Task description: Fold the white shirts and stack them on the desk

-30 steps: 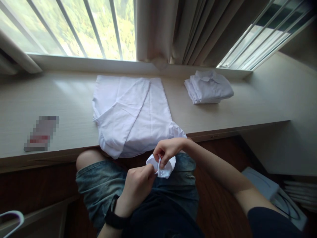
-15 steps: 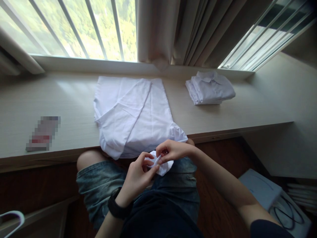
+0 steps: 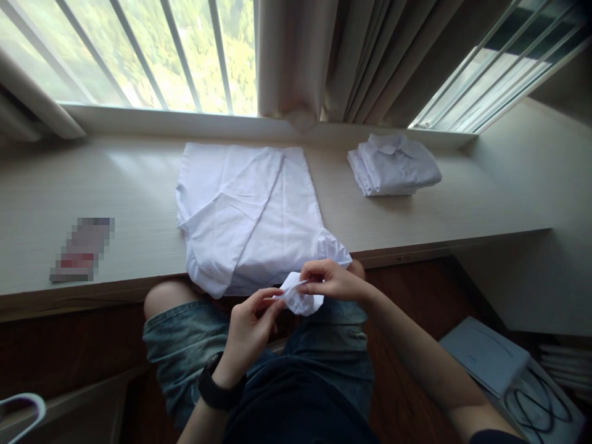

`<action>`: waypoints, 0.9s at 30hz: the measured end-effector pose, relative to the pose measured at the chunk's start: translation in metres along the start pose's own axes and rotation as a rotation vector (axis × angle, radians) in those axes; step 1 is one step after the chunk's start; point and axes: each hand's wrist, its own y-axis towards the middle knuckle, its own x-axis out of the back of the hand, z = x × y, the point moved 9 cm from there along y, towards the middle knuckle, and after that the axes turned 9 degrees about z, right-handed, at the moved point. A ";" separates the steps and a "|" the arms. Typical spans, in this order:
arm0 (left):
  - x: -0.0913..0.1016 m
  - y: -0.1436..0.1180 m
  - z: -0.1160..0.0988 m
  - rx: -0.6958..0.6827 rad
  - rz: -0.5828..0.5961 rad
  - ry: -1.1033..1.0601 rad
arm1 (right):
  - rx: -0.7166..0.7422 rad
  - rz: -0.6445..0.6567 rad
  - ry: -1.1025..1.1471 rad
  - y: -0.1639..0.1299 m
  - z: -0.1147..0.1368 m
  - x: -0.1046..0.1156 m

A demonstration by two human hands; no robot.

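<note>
A white shirt (image 3: 287, 209) lies spread on the desk, one sleeve (image 3: 240, 209) folded slantwise across its body. Its near end hangs over the desk's front edge. Above my lap, a bunched white end of the cloth (image 3: 303, 302) is stretched between both hands; whether it is a cuff or the collar I cannot tell. My left hand (image 3: 256, 320) pinches the left tip of its edge between thumb and fingers. My right hand (image 3: 330, 279) pinches the same edge further right, palm down.
A stack of folded white shirts (image 3: 395, 165) sits on the desk (image 3: 462, 203) at the back right. A blurred-out flat item (image 3: 83, 250) lies at the left. Curtains (image 3: 296, 61) and barred windows stand behind. Below right are a grey box-like object (image 3: 485, 354) and a black cable (image 3: 539, 401).
My hands have drawn apart, the left slightly down and left, the right slightly right. The pinched edge is now stretched straighter between them. The spread shirt on the desk stays put.
</note>
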 end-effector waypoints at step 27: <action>-0.022 -0.003 -0.063 -0.534 -0.113 0.308 | 0.212 -0.410 -0.195 -0.061 0.118 0.057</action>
